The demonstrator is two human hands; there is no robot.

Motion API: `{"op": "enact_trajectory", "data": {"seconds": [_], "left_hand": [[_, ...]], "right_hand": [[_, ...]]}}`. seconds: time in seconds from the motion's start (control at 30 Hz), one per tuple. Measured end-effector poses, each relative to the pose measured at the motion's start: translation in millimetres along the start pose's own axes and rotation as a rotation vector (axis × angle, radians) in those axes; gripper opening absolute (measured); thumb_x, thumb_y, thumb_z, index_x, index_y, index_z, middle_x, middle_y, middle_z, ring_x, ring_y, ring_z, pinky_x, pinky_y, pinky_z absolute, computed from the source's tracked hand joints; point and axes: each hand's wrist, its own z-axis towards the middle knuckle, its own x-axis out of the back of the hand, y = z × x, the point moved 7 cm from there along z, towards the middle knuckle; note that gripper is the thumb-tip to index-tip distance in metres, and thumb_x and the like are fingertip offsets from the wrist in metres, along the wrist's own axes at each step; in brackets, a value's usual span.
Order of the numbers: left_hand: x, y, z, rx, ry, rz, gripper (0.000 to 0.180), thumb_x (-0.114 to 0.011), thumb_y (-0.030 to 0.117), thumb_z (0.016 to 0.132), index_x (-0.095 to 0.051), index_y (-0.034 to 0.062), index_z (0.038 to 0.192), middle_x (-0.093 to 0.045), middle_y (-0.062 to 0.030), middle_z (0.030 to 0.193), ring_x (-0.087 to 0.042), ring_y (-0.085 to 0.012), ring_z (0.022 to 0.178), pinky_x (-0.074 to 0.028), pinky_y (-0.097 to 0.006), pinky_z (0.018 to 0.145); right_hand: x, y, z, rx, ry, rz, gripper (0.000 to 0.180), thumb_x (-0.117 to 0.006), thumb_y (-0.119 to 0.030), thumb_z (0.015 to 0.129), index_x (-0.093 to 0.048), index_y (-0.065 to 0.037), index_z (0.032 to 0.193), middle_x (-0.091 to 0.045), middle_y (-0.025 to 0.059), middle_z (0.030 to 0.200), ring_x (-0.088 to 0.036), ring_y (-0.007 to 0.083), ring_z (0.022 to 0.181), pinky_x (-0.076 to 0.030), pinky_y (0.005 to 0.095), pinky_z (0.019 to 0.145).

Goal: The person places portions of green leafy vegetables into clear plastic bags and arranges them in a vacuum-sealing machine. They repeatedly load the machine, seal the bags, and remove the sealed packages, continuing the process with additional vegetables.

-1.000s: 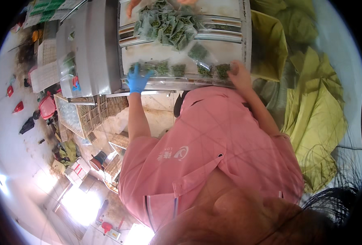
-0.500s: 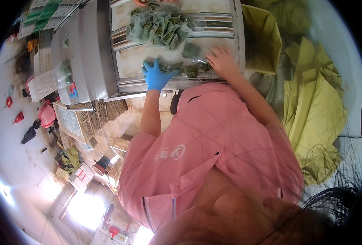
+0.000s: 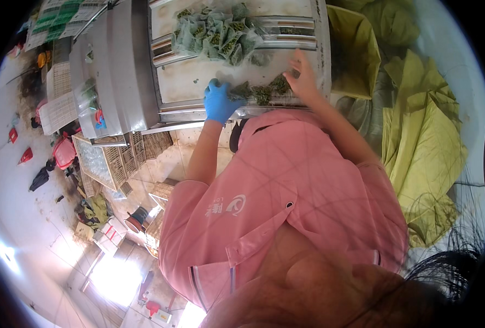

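Note:
My left hand (image 3: 218,104), in a blue glove, is at the near edge of the white worktop (image 3: 185,82). Its fingers are curled and its thumb reaches right, with one end of a green plant clump (image 3: 240,90) between them. A second dark green clump (image 3: 262,95) lies to the right of that. My bare right hand (image 3: 303,85) is raised slightly, fingers apart, beside a third clump (image 3: 280,83). What the plant is cannot be made out. Beyond my hands, a pile of clear plastic bags (image 3: 215,38) holds similar green stuff.
A grey metal machine housing (image 3: 114,71) stands left of the worktop. Metal rails (image 3: 289,41) cross the top. On the right are a yellow-lined bin (image 3: 357,49) and yellow sheeting (image 3: 417,142). Crates (image 3: 103,161) stand on the floor at lower left.
The filled bag beside my right hand has left the near worktop; a bag lies at the pile's near right. My left hand has curled and shifted right. Another person's hand has left the far edge.

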Motion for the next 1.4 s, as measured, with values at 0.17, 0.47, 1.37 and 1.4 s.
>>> {"op": "enact_trajectory", "data": {"seconds": [0.17, 0.47, 1.37, 1.4], "left_hand": [[-3.9, 7.6, 9.0, -0.011, 0.004, 0.042, 0.051, -0.086, 0.039, 0.054, -0.066, 0.0100, 0.090, -0.051, -0.0130, 0.119, -0.055, -0.0355, 0.101, -0.051, -0.044, 0.080], [5.2, 11.8, 23.6, 0.186, 0.084, -0.151, 0.049, -0.085, 0.046, 0.059, -0.063, 0.0094, 0.083, -0.056, -0.0086, 0.107, -0.064, -0.0302, 0.082, -0.052, -0.042, 0.070], [-43.9, 170.2, 32.6, -0.098, -0.221, -1.399, 0.064, -0.062, 0.021, 0.091, -0.034, 0.0009, 0.145, -0.041, -0.0163, 0.144, -0.044, -0.0284, 0.129, -0.036, -0.034, 0.106], [-51.6, 162.6, 35.1, -0.234, -0.122, -1.197, 0.060, -0.061, 0.021, 0.092, -0.036, 0.0006, 0.143, -0.043, -0.0155, 0.143, -0.043, -0.0291, 0.130, -0.034, -0.035, 0.108]], "right_hand": [[-9.9, -55.1, -19.1, 0.309, -0.210, -0.747, 0.071, -0.077, -0.046, 0.071, -0.053, -0.009, 0.127, -0.052, 0.0133, 0.128, -0.048, 0.0300, 0.123, -0.029, 0.0543, 0.107], [-39.6, -17.8, 16.6, 0.003, -0.286, -0.317, 0.072, -0.075, -0.035, 0.076, -0.045, -0.009, 0.136, -0.066, 0.0108, 0.102, -0.054, 0.0324, 0.113, -0.034, 0.0456, 0.103], [100.5, -21.8, -41.7, 0.183, 0.332, -0.251, 0.061, -0.072, -0.033, 0.078, -0.053, -0.015, 0.133, -0.038, 0.0177, 0.146, -0.035, 0.0365, 0.134, -0.028, 0.0454, 0.110], [96.9, -28.4, -43.7, 0.214, 0.261, -0.258, 0.061, -0.073, -0.033, 0.077, -0.053, -0.015, 0.133, -0.038, 0.0168, 0.146, -0.034, 0.0356, 0.135, -0.027, 0.0465, 0.111]]}}
